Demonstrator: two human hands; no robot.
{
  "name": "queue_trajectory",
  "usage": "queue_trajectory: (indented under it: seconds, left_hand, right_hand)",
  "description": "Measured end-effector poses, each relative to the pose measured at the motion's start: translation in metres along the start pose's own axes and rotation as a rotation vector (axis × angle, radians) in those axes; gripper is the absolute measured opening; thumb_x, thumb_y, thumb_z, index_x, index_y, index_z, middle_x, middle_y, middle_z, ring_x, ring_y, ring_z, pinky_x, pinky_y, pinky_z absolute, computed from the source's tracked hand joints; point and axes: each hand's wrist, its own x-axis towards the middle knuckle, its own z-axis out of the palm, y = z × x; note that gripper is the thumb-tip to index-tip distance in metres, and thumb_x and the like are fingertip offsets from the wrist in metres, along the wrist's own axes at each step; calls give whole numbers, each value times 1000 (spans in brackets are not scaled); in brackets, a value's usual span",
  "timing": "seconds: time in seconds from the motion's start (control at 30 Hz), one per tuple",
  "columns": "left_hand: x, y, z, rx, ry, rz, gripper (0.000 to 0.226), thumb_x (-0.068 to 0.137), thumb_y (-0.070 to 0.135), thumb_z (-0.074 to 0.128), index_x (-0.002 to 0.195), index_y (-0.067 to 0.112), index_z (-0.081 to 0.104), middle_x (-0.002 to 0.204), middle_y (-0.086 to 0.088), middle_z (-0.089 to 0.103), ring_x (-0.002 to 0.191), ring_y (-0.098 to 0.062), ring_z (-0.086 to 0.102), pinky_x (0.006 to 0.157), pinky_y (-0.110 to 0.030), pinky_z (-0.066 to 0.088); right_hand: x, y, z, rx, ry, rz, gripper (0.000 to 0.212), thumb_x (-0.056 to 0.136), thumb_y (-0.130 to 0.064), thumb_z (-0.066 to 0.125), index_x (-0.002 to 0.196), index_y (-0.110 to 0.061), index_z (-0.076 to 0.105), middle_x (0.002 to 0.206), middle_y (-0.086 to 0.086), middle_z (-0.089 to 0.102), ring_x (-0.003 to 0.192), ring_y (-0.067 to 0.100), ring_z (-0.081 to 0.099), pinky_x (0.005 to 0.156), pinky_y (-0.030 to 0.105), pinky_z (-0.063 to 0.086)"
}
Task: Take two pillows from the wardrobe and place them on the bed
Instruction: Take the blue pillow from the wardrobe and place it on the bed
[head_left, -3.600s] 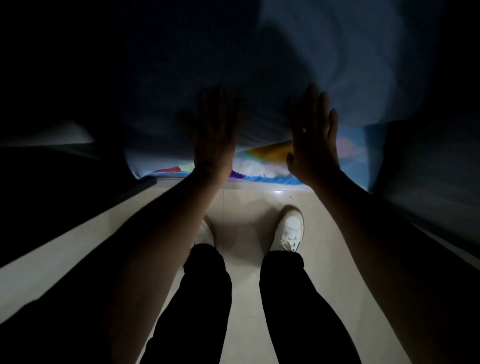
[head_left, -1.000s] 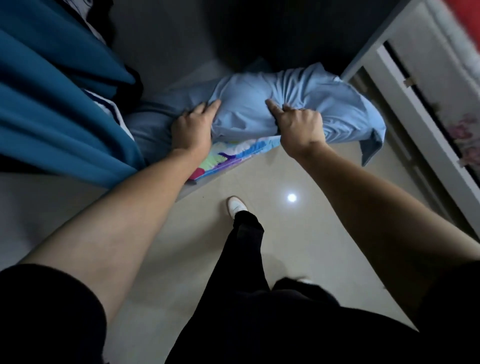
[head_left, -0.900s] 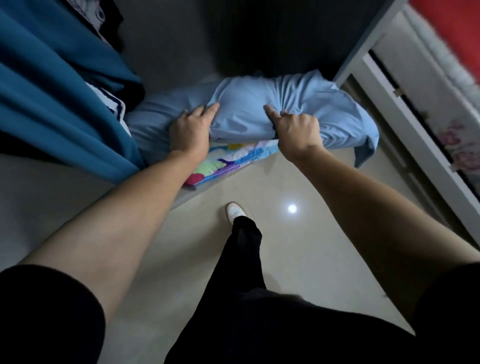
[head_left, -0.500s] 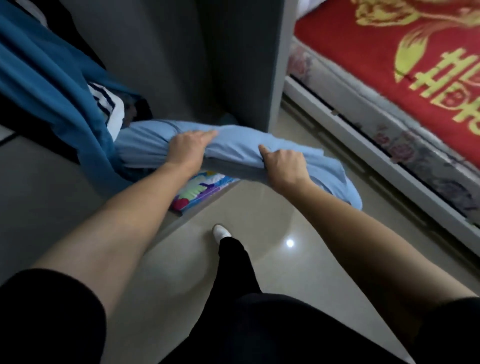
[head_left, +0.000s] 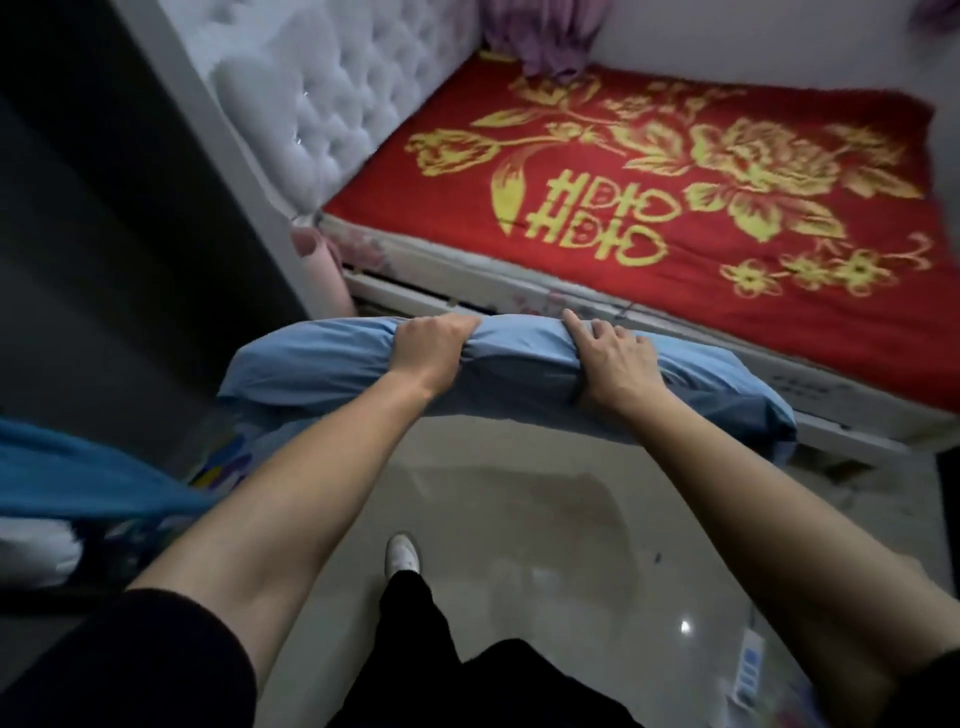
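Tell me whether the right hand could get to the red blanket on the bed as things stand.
Probably not freely. The right hand is clamped on the blue pillow, as is the left hand. The red blanket lies bare just beyond, so only the grip stands in the way.

Black sleeves (head_left: 130, 665), trousers (head_left: 415, 623), white shoe (head_left: 401, 553)

The left hand (head_left: 428, 345) and right hand (head_left: 610, 358) cover the middle of the blue pillow (head_left: 514, 374), their fingertips curled out of sight behind it. The red bedspread (head_left: 675, 208) runs off the right edge. At lower left, the blue fabric (head_left: 78, 473) is blurred, perhaps clothing.
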Motion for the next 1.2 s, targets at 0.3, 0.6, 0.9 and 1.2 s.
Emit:
queue_trajectory:
  seconds: [0.3,0.6,0.9,1.2]
  left_hand:
    - [114,-37,-18,-24,142,79,45,85,6,53,124,25,61,117,-5,71,102,-32,67,75,-42,53]
    - [268,-155,-45,-96,251,57,56,80,2,50,129,27,58,112,-3,72,97,-34,67,72,-43,55]
    - [411,-209,-59,-149,378,88,58,75,2,52,127,25,61,114,-3,73,98,-32,68,71,-42,57]
    - [605,-260,-25,-81,313,65,61,70,4,56,126,27,61,110,-3,73,93,-33,68,66,-37,52]
  right_hand:
    - [110,13,-35,18,137,29,60,87,-13,60,142,-25,37,121,8,61,106,35,62,74,42,48]
    - [291,-29,-114,-106,248,8,40,88,-11,59,124,-18,43,109,8,63,99,33,65,62,37,38]
    - [431,-23,-159,-129,359,48,45,85,-12,61,128,-18,46,114,8,64,101,35,63,73,41,47]
    - [637,17,-158,-79,359,0,39,90,-10,55,127,-18,45,117,4,64,105,31,63,77,41,48]
